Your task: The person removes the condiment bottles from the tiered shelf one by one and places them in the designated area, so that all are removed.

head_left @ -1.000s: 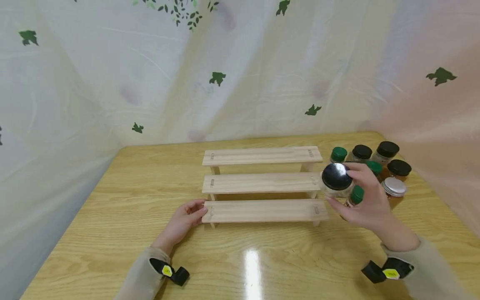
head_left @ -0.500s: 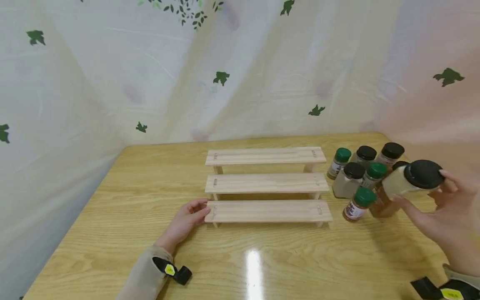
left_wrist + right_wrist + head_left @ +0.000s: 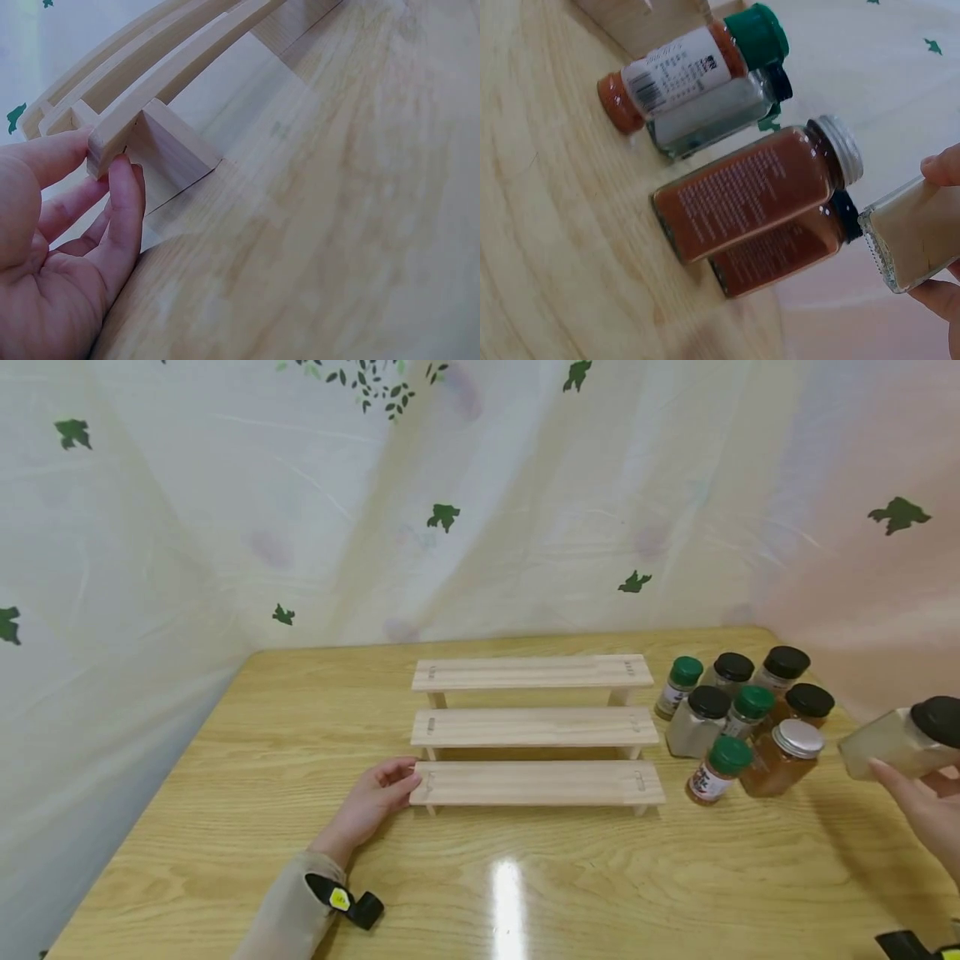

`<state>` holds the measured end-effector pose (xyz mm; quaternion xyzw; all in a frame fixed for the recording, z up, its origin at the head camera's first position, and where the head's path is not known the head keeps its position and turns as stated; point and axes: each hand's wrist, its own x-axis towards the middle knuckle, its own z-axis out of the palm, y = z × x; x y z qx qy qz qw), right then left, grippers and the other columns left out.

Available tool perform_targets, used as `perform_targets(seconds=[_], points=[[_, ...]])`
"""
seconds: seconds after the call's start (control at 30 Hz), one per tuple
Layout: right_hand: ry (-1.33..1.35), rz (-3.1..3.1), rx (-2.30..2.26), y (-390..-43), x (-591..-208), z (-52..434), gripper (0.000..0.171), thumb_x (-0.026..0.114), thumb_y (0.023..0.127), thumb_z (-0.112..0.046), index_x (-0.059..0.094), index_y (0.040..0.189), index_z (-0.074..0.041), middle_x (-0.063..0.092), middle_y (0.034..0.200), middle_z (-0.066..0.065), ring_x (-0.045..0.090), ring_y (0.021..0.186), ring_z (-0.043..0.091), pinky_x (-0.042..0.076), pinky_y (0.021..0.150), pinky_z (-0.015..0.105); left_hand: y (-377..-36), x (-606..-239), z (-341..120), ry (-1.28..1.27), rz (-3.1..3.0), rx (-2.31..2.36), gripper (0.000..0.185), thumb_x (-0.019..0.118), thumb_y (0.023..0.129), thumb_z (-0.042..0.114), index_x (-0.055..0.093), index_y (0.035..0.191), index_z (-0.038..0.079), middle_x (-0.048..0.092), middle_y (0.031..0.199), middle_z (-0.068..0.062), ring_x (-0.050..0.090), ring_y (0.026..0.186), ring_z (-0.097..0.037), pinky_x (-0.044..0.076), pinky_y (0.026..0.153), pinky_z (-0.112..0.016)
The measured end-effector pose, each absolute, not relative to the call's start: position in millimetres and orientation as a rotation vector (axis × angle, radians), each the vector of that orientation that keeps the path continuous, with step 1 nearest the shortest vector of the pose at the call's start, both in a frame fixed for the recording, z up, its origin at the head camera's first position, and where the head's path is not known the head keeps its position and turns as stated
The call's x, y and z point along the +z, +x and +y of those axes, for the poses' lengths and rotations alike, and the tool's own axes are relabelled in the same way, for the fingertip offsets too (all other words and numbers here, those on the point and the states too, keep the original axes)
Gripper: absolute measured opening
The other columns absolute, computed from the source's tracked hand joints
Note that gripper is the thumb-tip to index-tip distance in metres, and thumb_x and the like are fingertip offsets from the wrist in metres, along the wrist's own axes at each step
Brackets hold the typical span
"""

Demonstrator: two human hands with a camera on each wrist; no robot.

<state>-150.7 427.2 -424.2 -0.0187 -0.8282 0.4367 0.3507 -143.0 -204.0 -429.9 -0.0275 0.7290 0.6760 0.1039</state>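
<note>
A three-step wooden spice rack (image 3: pixel 536 783) stands on the table in the head view. My left hand (image 3: pixel 369 808) pinches the left end of its lowest board (image 3: pixel 161 90), thumb and fingertips on either side of the wood. At the right edge, my right hand (image 3: pixel 926 810) grips a glass spice jar (image 3: pixel 888 745) with a black lid and pale powder inside. That jar is tilted and off the table, its base toward the other jars. In the right wrist view only its lower part (image 3: pixel 919 232) shows, between thumb and fingers.
Right of the rack several spice jars stand close together. They include a silver-lidded jar (image 3: pixel 783 760) of reddish-brown powder, a green-capped bottle (image 3: pixel 716 770) in front and a black-lidded jar (image 3: pixel 697 722). A patterned cloth (image 3: pixel 525 568) hangs behind the table (image 3: pixel 420 877).
My right hand has carried the pale-powder jar rightward, from beside the rack past the other jars, tilting it on the way. My left hand has stayed on the rack.
</note>
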Motion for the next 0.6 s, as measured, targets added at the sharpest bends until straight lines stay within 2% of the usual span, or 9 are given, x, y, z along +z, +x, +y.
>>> perform_targets(seconds=[0.13, 0.23, 0.43, 0.6], points=[[-0.035, -2.168, 1.232, -152.4, -432.3, 429.2, 0.079, 0.066, 0.078, 0.013, 0.035, 0.144, -0.016, 0.044, 0.131, -0.016, 0.046, 0.114, -0.007, 0.037, 0.08, -0.001, -143.1, -429.8, -204.0, -0.088, 2.168, 1.982, 0.042, 0.054, 0.094, 0.007, 0.044, 0.13, -0.013, 0.054, 0.096, 0.003, 0.054, 0.083, -0.003, 0.048, 0.072, -0.018], [-0.044, -2.19, 1.246, -147.7, -428.0, 415.5, 0.079, 0.065, 0.079, 0.013, 0.032, 0.145, -0.018, 0.04, 0.127, -0.021, 0.044, 0.113, -0.01, 0.034, 0.08, -0.002, -143.2, -429.5, -203.6, -0.087, 2.17, 1.981, 0.042, 0.055, 0.094, 0.006, 0.044, 0.13, -0.013, 0.054, 0.096, 0.002, 0.054, 0.083, -0.003, 0.048, 0.072, -0.018], [-0.084, -2.286, 1.219, -139.7, -414.5, 392.7, 0.085, 0.064, 0.079, 0.014, 0.021, 0.144, -0.017, 0.037, 0.109, -0.027, 0.042, 0.093, -0.02, 0.036, 0.071, -0.003, -144.0, -429.4, -203.2, -0.072, 2.161, 1.988, 0.042, 0.054, 0.094, 0.005, 0.043, 0.13, -0.013, 0.053, 0.096, 0.002, 0.054, 0.084, -0.003, 0.049, 0.073, -0.018], [0.044, -2.34, 1.286, -141.6, -413.2, 391.1, 0.085, 0.064, 0.077, 0.017, 0.025, 0.141, -0.023, 0.043, 0.102, -0.032, 0.046, 0.085, -0.023, 0.04, 0.063, -0.001, -143.3, -429.4, -203.4, -0.069, 2.15, 1.997, 0.042, 0.054, 0.094, 0.006, 0.043, 0.129, -0.014, 0.053, 0.096, 0.002, 0.054, 0.084, -0.003, 0.049, 0.073, -0.017]])
